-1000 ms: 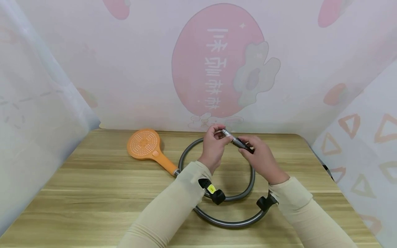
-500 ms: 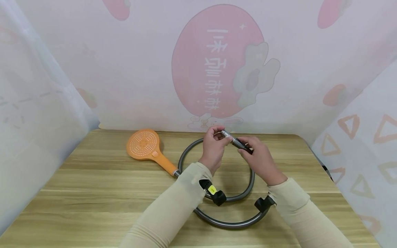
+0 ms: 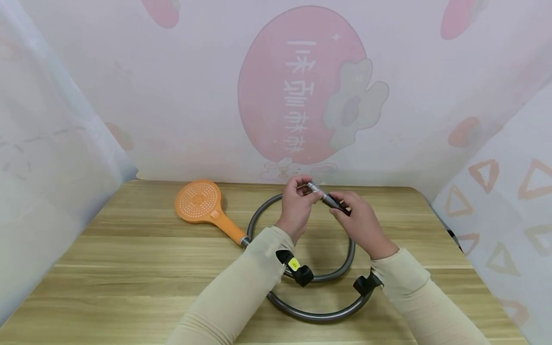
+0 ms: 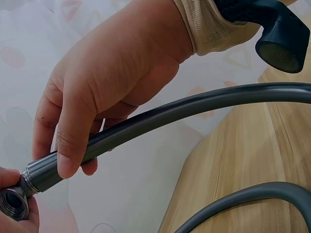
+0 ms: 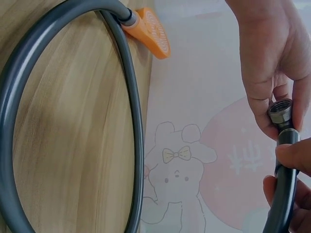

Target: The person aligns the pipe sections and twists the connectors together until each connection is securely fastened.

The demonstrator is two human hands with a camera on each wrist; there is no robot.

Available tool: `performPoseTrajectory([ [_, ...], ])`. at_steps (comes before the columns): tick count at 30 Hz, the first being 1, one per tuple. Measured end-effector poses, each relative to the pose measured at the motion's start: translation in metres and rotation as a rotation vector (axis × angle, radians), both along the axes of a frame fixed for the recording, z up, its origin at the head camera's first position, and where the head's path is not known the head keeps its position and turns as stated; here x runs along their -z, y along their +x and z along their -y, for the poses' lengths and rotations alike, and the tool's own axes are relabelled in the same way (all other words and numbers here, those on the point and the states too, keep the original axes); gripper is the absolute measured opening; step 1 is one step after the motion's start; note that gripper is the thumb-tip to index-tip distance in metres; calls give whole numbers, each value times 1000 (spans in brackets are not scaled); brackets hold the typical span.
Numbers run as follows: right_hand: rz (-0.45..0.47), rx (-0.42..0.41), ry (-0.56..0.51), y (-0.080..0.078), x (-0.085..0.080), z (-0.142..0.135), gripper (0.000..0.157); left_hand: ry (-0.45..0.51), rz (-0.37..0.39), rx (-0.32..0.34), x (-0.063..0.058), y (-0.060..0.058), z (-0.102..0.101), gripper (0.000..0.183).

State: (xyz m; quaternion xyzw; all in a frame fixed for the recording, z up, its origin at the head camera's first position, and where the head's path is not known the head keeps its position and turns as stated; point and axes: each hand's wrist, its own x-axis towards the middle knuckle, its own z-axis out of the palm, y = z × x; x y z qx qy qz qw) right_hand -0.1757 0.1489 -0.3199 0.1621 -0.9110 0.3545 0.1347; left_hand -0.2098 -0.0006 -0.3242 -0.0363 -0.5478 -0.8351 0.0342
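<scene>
Far left: pale wall sheet (image 3: 51,158), coming down to the table's slanted left edge. Wood tabletop (image 3: 125,268) runs as a broad stretch from there to the orange shower head (image 3: 199,201), which lies face up just inside the far edge, handle angled toward the person. Printed back sheet (image 3: 194,120) hangs close behind that edge, so little depth on that side. Grey hose (image 3: 321,316) joins the handle and loops over the middle of the table. Above the loop, near the far edge, left hand (image 3: 296,208) pinches the silver connector (image 3: 313,186) at the hose's other end, thumb against fingers. Just right of it, right hand (image 3: 364,223) has thumb and fingers wrapped round the hose right behind the connector; grip is narrow. Wrist camera (image 3: 365,284) on that arm sits over the hose's outer curve. More wood out to the right edge, rounded far corner, then triangle-print sheet (image 3: 513,191).
</scene>
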Motion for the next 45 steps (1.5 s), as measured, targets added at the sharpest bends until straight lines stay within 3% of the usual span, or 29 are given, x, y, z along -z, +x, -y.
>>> performPoseTrajectory([
  [23, -40, -3, 3, 0, 2, 1, 37, 7, -4, 25, 2, 0, 1, 38],
  [32, -36, -43, 28, -2, 5, -1, 37, 20, -15, 30, 6, -2, 2, 38],
  [45, -12, -71, 42, -5, 10, -3, 37, -52, 6, 37, 10, 0, 3, 39],
])
